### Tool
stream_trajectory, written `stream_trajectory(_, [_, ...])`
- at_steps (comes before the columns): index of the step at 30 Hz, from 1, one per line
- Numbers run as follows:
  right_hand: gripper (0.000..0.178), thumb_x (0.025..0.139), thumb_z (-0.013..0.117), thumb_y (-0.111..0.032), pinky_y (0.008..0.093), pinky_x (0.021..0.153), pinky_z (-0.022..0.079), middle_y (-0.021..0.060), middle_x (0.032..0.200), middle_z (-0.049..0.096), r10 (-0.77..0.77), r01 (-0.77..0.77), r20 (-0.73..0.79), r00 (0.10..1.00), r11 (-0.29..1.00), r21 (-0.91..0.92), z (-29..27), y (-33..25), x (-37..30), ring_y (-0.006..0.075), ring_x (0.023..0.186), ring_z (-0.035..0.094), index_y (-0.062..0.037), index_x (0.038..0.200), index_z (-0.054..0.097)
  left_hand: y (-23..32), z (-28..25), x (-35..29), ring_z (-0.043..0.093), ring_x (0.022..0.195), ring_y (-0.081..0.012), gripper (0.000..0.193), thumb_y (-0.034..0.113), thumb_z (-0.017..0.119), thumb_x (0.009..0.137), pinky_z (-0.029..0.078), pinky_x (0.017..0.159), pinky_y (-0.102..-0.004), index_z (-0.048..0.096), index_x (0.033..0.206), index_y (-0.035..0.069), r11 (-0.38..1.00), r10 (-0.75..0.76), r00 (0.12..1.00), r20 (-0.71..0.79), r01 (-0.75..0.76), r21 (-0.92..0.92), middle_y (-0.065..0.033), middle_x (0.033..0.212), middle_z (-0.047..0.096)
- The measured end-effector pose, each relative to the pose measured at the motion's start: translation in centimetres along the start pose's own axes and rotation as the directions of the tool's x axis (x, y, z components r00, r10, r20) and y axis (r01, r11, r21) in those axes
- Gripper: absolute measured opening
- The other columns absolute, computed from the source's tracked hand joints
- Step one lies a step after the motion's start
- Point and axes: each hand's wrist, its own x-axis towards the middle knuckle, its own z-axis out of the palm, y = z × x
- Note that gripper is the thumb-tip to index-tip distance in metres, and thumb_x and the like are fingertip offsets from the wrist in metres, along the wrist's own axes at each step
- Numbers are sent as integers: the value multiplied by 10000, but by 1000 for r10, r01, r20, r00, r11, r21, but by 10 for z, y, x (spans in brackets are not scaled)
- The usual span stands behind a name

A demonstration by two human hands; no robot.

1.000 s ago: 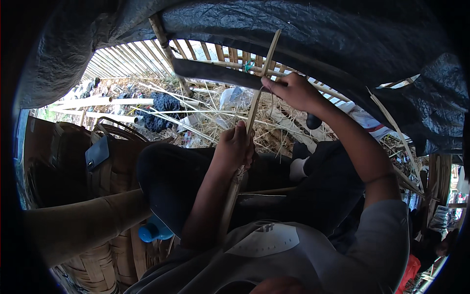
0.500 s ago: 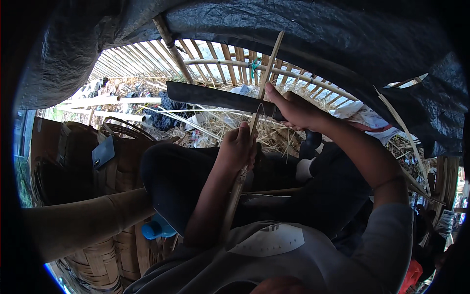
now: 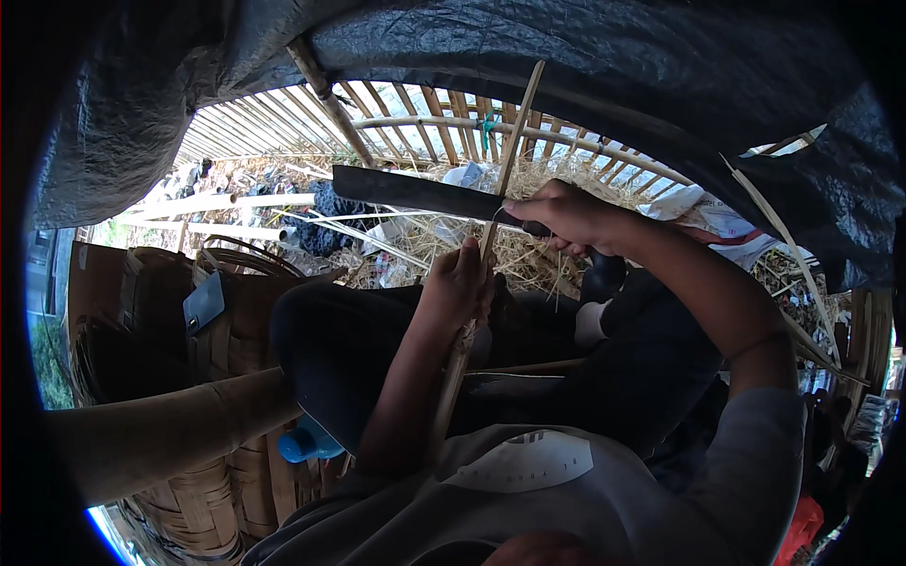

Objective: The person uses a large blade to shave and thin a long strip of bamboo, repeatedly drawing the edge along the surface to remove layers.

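A long bamboo strip runs upright in front of me, its lower end reaching down toward my lap. My left hand is wrapped round it at mid-length, thumb up along the strip. Just above that, my right hand grips a machete, with the handle mostly hidden in the fingers. The machete's broad dark blade points left and crosses the strip, touching it. My right thumb presses near the crossing. A thin curl of bamboo seems to stand at the blade, too small to make out well.
A thick bamboo pole lies at my left, by woven bamboo baskets and a blue bottle. A phone rests on the basketwork. Shavings cover the ground ahead; a slatted bamboo fence and dark tarp stand beyond.
My right hand and the machete have moved down the bamboo strip, nearer my left hand. The right thumb has come down with them. My left hand keeps its hold.
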Motion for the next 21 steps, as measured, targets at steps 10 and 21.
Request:
stream_trajectory(10, [470, 849, 729, -479, 217, 384, 261, -46, 566, 415, -45, 51, 140, 989, 998, -38, -4, 0, -7, 40, 425, 373, -48, 807, 547, -2, -1, 1, 449, 363, -100, 442, 424, 347, 1060, 347, 324, -247, 560, 906, 68, 999, -2, 1000, 26, 3, -42, -1, 517, 449])
stream_trajectory(21, [624, 857, 674, -602, 202, 418, 318, -60, 600, 430, -20, 26, 55, 998, 995, -94, 3, 2, -3, 17, 468, 391, -8, 978, 525, -4, -1, 3, 449, 361, -112, 448, 422, 343, 1058, 368, 337, -259, 555, 909, 56, 1000, -3, 1000, 0, 3, 11, -14, 520, 464])
